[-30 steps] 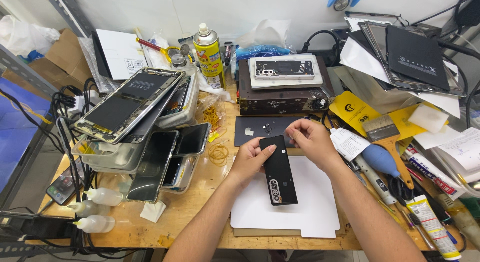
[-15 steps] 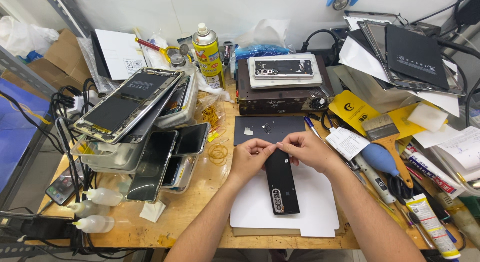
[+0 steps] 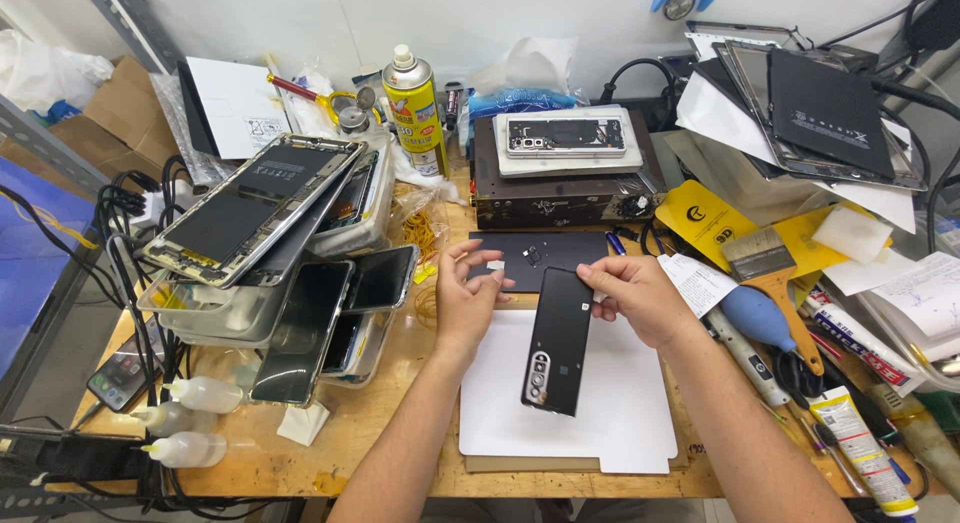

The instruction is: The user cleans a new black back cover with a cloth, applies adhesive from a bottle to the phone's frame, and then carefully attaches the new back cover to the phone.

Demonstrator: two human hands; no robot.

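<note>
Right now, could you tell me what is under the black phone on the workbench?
The black phone lies on a white sheet that rests on the wooden bench. The right hand touches its top edge. The sheet beneath the phone is covered.

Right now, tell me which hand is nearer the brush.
Right. The right hand holds the black phone by its top edge, just left of the brush. The left hand is on the phone's far side.

Yellow spray can (image 3: pixel 416 108) upright at back of my desk (image 3: pixel 400 453). Stacked phone screens (image 3: pixel 255 208) far left. Paintbrush (image 3: pixel 775 288) beside blue air blower (image 3: pixel 758 318), right. Three squeeze bottles (image 3: pixel 190 421) at front-left edge.
</note>
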